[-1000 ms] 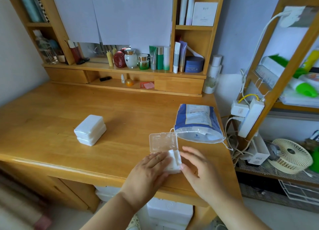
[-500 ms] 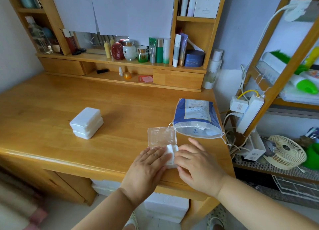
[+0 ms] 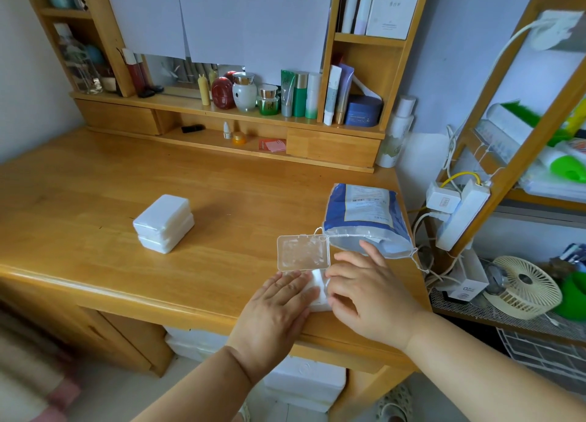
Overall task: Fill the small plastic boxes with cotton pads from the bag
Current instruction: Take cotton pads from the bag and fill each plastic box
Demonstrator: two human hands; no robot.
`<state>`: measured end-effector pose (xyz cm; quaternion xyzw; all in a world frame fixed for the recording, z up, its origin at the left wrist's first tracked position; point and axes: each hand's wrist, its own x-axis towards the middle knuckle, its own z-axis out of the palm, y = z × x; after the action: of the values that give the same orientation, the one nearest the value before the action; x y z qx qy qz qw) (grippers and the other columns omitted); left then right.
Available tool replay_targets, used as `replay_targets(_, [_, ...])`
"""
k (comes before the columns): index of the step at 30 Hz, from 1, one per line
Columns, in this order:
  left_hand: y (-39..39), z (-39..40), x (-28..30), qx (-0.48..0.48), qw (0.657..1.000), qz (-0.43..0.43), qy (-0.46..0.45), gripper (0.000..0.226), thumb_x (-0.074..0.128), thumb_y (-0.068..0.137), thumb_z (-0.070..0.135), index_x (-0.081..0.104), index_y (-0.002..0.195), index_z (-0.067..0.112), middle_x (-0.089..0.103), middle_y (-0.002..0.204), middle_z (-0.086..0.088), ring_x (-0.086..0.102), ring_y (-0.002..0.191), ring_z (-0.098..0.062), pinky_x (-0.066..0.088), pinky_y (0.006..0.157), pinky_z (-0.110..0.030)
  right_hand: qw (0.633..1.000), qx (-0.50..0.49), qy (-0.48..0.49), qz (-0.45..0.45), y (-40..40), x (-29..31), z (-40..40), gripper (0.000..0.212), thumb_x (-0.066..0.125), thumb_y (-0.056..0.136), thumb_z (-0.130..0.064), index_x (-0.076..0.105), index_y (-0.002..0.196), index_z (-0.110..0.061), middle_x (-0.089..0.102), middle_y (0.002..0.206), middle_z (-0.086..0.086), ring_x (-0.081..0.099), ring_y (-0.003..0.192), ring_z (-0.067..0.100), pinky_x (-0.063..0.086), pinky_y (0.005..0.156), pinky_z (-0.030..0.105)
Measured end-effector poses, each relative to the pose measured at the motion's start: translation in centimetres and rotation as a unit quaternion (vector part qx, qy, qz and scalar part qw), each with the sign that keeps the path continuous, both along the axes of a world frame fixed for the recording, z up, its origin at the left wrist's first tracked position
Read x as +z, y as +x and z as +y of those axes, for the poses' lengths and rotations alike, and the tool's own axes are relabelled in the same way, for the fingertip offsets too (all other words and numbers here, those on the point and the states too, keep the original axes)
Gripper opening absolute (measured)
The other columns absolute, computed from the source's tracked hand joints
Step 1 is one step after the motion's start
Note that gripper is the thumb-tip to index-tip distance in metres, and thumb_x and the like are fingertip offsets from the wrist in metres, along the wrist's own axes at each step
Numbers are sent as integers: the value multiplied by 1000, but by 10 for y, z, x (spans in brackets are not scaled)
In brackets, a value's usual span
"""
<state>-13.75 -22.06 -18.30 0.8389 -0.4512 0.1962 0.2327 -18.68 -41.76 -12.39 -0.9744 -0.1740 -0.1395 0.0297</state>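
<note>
- So, I had the open small plastic box (image 3: 318,290) at the near edge of the table (image 3: 95,206), its clear lid (image 3: 302,252) flipped back flat toward the bag (image 3: 364,218).
- My left hand (image 3: 279,307) lay flat over the cotton pads (image 3: 317,287) in the box, fingers (image 3: 293,282) straight and together, pressing down; I judged that was to pack the stack low enough for the lid to close.
- My right hand (image 3: 364,288) sat against the box's right side, fingers loosely curled at its edge, apparently steadying it so it would not slide off the table. Whether they actually pinched the box, I could not tell.
- The bag lay just beyond my right hand, mouth facing me, kept near for easy reaching.
- Two stacked white boxes (image 3: 163,222) stood well apart to the left, lids shut, probably filled and parked out of the way.
- Next, I reckoned, came folding that lid over.
</note>
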Motion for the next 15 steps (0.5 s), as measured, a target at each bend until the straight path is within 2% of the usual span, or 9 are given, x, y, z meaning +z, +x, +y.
replay_targets(3, [-1, 0, 0, -6, 1000, 3, -3, 33, 45, 93, 26, 69, 114, 16, 62, 128, -4, 57, 121, -22, 42, 103, -45, 999, -21, -35, 24, 3, 0, 3, 28, 41, 86, -34, 60, 66, -28, 61, 81, -18, 49, 121, 12, -3, 117, 44])
replay_targets(5, [0, 0, 1, -4, 1000, -2, -1, 33, 45, 92, 26, 69, 113, 16, 62, 127, -4, 57, 120, -22, 43, 103, -46, 998, -28, -31, 52, 6, -3, 5, 32, 34, 87, -33, 61, 70, -27, 62, 85, -17, 43, 130, 12, -13, 116, 41])
replay_targets(7, [1, 0, 3, -4, 1000, -14, 7, 33, 45, 91, 25, 70, 112, 16, 63, 126, -5, 59, 119, -23, 44, 101, -46, 996, -26, -15, 89, 9, -1, 3, 31, 35, 89, -32, 62, 76, -27, 62, 91, -15, 38, 133, 10, -17, 114, 38])
replay_targets(9, [1, 0, 5, -9, 1000, -21, 17, 34, 45, 91, 25, 70, 111, 16, 64, 124, -5, 60, 117, -23, 46, 100, -46, 994, -23, 16, 104, 10, 4, 1, 22, 45, 90, -31, 64, 79, -26, 62, 92, -15, 43, 126, 7, -11, 117, 39])
replay_targets(11, [0, 1, 7, -10, 999, -20, 26, 34, 45, 90, 26, 69, 112, 17, 64, 125, -5, 59, 117, -22, 46, 100, -44, 996, -21, 59, 56, 5, 8, 3, 12, 57, 85, -27, 67, 81, -23, 64, 93, -13, 55, 106, 10, 14, 117, 45])
replay_targets(12, [0, 1, 7, -8, 999, -19, 28, 34, 45, 91, 25, 68, 114, 17, 64, 125, -4, 59, 118, -22, 46, 101, -44, 996, -17, 82, 21, 1, 7, 8, 10, 60, 83, -25, 69, 87, -21, 66, 98, -9, 58, 100, 13, 27, 113, 44])
replay_targets(13, [-1, 1, 7, -6, 999, -17, 30, 34, 45, 90, 25, 66, 116, 16, 63, 126, -4, 58, 119, -22, 44, 102, -44, 996, -12, 94, 6, -2, 5, 15, 19, 61, 82, -24, 70, 97, -18, 67, 107, -4, 60, 101, 16, 35, 109, 41])
replay_targets(15, [-4, 1, 7, -9, 999, -7, 39, 38, 47, 88, 24, 62, 121, 10, 62, 126, -7, 56, 121, -23, 42, 104, -44, 996, 9, 81, 31, -9, -4, 33, 43, 52, 87, -33, 59, 126, -14, 56, 134, 3, 53, 117, 18, 35, 109, 32])
